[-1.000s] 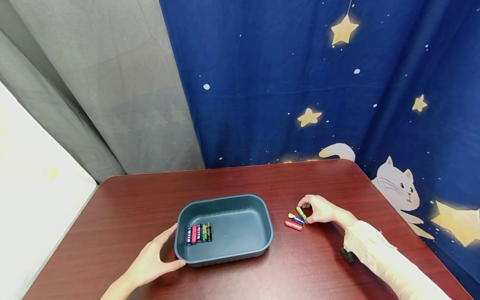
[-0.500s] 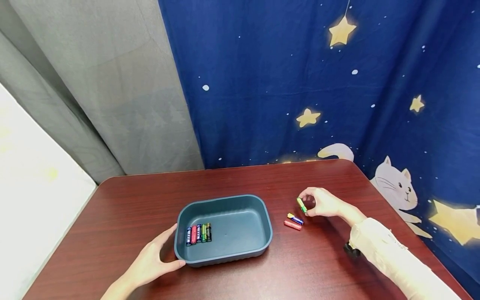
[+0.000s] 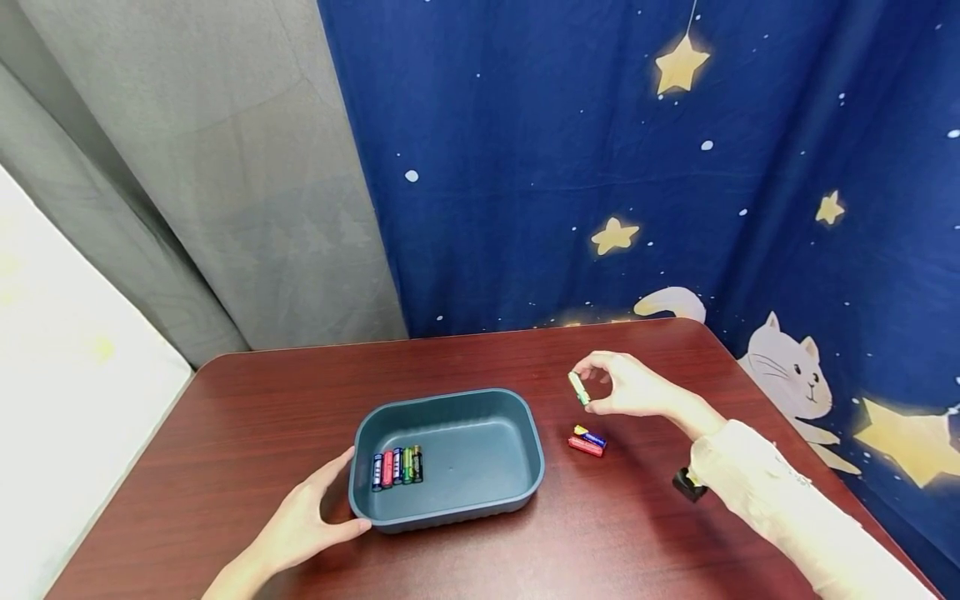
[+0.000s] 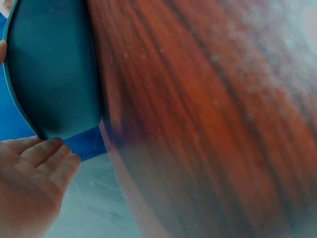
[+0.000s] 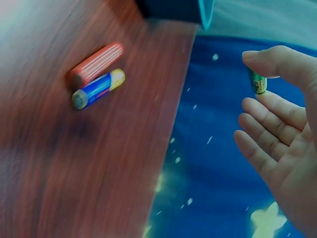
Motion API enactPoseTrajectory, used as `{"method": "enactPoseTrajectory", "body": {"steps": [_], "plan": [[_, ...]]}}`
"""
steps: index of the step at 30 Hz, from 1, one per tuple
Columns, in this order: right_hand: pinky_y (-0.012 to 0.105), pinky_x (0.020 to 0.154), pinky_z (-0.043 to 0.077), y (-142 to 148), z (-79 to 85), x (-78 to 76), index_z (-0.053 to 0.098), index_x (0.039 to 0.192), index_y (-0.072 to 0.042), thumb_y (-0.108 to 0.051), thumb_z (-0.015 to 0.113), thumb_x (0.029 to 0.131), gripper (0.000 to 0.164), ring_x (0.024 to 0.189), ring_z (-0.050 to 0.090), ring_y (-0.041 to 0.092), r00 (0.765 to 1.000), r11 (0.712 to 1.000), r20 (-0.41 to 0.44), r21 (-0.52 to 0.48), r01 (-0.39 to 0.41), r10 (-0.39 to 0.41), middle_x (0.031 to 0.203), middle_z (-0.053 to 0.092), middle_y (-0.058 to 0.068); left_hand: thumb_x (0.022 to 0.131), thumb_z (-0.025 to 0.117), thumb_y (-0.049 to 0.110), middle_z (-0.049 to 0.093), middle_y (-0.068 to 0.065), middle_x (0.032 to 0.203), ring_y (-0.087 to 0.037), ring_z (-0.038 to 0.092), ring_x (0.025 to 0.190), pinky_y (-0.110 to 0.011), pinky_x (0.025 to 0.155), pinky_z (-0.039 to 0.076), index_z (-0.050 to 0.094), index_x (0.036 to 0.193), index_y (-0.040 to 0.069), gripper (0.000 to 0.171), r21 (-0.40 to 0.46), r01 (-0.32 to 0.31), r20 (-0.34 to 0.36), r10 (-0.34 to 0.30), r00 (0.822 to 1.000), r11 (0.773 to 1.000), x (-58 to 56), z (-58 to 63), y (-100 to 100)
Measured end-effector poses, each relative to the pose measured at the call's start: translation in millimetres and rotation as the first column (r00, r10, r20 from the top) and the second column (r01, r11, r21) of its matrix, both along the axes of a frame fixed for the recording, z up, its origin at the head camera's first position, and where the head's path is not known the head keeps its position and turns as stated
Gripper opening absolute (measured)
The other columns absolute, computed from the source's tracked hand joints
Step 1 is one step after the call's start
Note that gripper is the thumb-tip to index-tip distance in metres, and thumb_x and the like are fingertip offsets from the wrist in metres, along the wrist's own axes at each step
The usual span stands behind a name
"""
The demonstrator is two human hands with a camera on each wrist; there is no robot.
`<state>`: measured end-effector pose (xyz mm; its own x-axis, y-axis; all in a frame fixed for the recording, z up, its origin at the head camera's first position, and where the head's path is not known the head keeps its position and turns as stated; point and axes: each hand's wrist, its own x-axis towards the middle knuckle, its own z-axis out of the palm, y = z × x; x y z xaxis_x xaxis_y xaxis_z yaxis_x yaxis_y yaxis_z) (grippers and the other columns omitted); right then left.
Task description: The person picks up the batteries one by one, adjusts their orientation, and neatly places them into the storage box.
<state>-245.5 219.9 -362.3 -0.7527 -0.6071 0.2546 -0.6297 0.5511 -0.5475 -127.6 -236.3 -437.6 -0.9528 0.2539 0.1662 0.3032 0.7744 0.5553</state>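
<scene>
My right hand (image 3: 630, 387) pinches a green battery (image 3: 578, 387) between thumb and fingers, raised over the table to the right of the blue-grey plastic tray (image 3: 487, 458). In the right wrist view that battery (image 5: 259, 83) is partly hidden by the thumb. Below the hand, a blue-and-yellow battery (image 3: 591, 436) and a red battery (image 3: 585, 448) lie side by side on the table. My left hand (image 3: 300, 521) touches the tray's left end, thumb at the near corner, fingers extended along the outer wall. Inside, at the tray's left, several batteries (image 3: 387, 470) stand in a neat row.
The dark red wooden table (image 3: 292, 392) ends at a grey curtain (image 3: 225, 167) and a blue star-patterned curtain (image 3: 525, 167) behind it. A white surface (image 3: 75, 375) borders it on the left. A black wrist device (image 3: 688, 485) sits under the right sleeve.
My right hand has lifted the green battery off the table, away from the red and blue ones, and moved it up and left. The left hand and tray have stayed put.
</scene>
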Motion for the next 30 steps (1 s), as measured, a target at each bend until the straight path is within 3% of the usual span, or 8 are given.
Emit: {"method": "enactPoseTrajectory", "body": {"steps": [8,16,25,30], "plan": [[0.037,0.078,0.050,-36,5.1,0.6,0.061,0.103,-0.011,-0.015,0.077,0.067,0.040,0.085,0.057,0.011,0.998,0.997,-0.002,-0.046,-0.055,0.055,0.090,0.061,-0.005,0.066,0.075,0.049,0.049,-0.009,0.132,-0.026,0.048,0.117,-0.050,0.089,0.044,0.039,0.137,0.008,0.089,0.004,0.003,-0.025,-0.003,1.000,1.000,-0.1,-1.0,-1],[0.031,0.076,0.050,-75,-2.8,1.6,0.060,0.105,-0.011,-0.014,0.077,0.067,0.041,0.085,0.059,0.018,0.994,0.990,0.042,-0.099,-0.099,0.103,0.088,0.061,-0.005,0.065,0.076,0.049,0.050,-0.008,0.131,-0.025,0.048,0.117,-0.050,0.090,0.043,0.040,0.136,0.007,0.089,0.002,0.002,-0.049,-0.002,0.999,1.000,1.0,0.1,0],[0.034,0.074,0.051,-110,-20.2,0.7,0.060,0.107,-0.006,-0.013,0.078,0.066,0.045,0.087,0.059,0.023,0.988,0.971,0.104,-0.219,-0.091,0.116,0.091,0.062,0.002,0.066,0.075,0.051,0.049,-0.007,0.131,-0.025,0.048,0.118,-0.050,0.090,0.043,0.039,0.137,0.009,0.090,0.007,0.006,-0.027,-0.005,1.000,1.000,1.0,-0.1,0],[0.041,0.076,0.051,-128,-31.5,3.1,0.059,0.109,-0.002,-0.009,0.078,0.067,0.047,0.089,0.059,0.031,0.974,0.950,0.172,-0.297,-0.094,0.150,0.093,0.063,0.010,0.066,0.075,0.051,0.049,-0.008,0.131,-0.026,0.048,0.118,-0.051,0.091,0.042,0.039,0.137,0.009,0.090,0.003,-0.001,-0.023,0.001,1.000,1.000,1.9,-0.1,0]]}}
